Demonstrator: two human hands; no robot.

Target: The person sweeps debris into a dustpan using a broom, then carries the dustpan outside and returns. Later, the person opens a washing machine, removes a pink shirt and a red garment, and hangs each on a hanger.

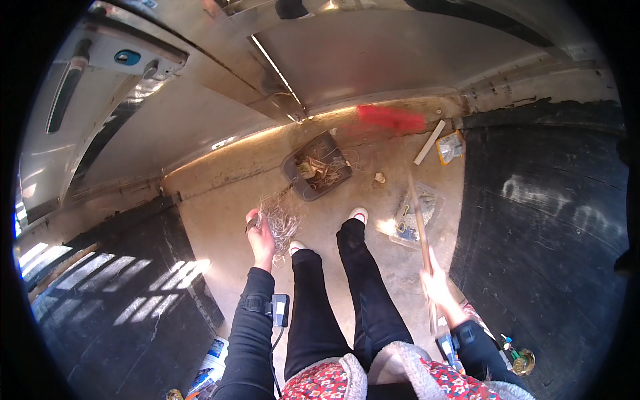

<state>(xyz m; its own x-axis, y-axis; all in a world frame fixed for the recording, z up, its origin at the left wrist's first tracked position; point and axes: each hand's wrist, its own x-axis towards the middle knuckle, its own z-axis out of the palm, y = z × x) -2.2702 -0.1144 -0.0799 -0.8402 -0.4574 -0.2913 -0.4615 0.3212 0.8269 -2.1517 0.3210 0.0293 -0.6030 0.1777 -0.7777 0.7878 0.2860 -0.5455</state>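
My left hand [263,241] is closed, its fingers curled round a small dark item that I cannot make out. Right beside it shows a tangle of thin pale strands [284,221]; whether the hand grips any of them is unclear. Over on the right, my right hand [437,283] wraps round a long wooden stick [421,223], which slants up and away across the floor. Both ends of the stick look blurred. Beyond the hands stands a dark grey plastic bin [310,194] with dry scraps and strands in it.
A clear plastic container [433,207] with small items lies behind the stick. Farther back are a white strip [429,143], a yellow-edged packet [451,147] and a crumpled lump [380,177]. Dark panels flank the concrete floor [220,227]; metal doors [220,113] close the far side.
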